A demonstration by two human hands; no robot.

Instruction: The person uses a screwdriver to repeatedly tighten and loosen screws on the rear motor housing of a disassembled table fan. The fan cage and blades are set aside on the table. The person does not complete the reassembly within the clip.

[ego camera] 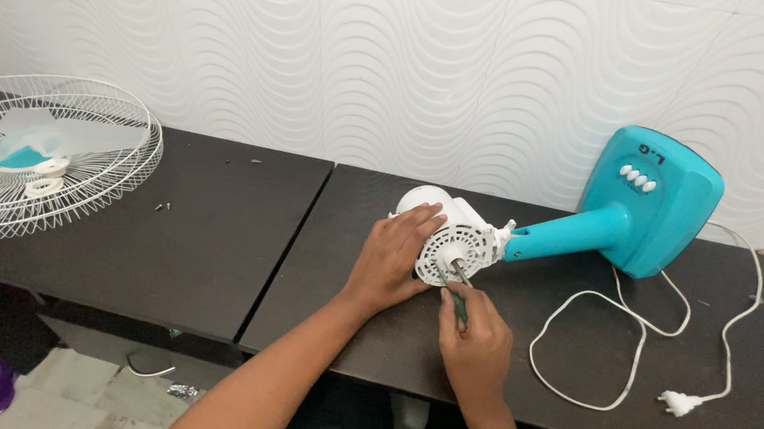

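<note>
Item: white fan motor housing [456, 237], lying on its side near the middle of the dark tabletop [205, 252], joined at its 3 o'clock side to a teal stand and base [647, 202] tipped against the patterned wall. Left hand [391, 259]: fingers spread and pressed over the housing from 9 o'clock, steadying it. Right hand [476, 335]: fingers clenched round a green-handled screwdriver [454, 295], its tip at the vented front face beside the bare shaft, at about 6 o'clock of the housing. Step judged: working a screw on the motor front. The next move likely calls for a firm hold and a square tip. White cord and plug [682, 404] looped at 4 o'clock. Wire fan guard with blade [34, 156] well apart at 9 o'clock; small screws [162, 206] near it. Hidden: the screw head and tool tip; the housing's rear, under the left hand.
</note>
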